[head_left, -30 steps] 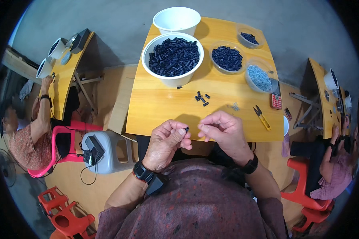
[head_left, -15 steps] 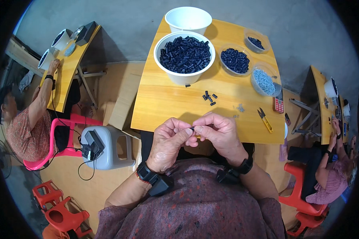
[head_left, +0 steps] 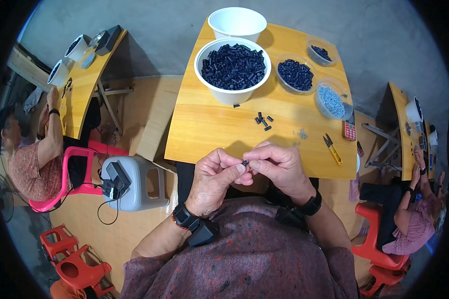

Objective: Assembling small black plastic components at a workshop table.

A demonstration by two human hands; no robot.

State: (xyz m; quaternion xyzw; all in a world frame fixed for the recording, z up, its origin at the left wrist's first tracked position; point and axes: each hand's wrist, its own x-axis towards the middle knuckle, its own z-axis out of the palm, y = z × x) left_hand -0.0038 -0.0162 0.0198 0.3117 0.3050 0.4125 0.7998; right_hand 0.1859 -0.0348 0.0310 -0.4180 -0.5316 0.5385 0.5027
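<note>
Head view: at the near edge of the table (head_left: 209,134), my left grip (head_left: 212,180) and right grip (head_left: 283,167) pinch one short black tube (head_left: 245,163), seemingly unfinished, with several loose tubes (head_left: 268,128) beyond and a heaped white bowl (head_left: 199,71) whose finished share I cannot tell.

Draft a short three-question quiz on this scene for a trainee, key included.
1. Which container on the table holds the bluish pieces? a) the nearer white bucket; b) the clear tub beside the red phone; c) the far white bucket.
2. True or false: the yellow-handled snips lie left of the small grey pile.
3. Where is the small dark piece held?

Key:
1. b.
2. False; they lie to its right.
3. In the left hand's fingers, with the right hand's fingertips close by it.
</note>
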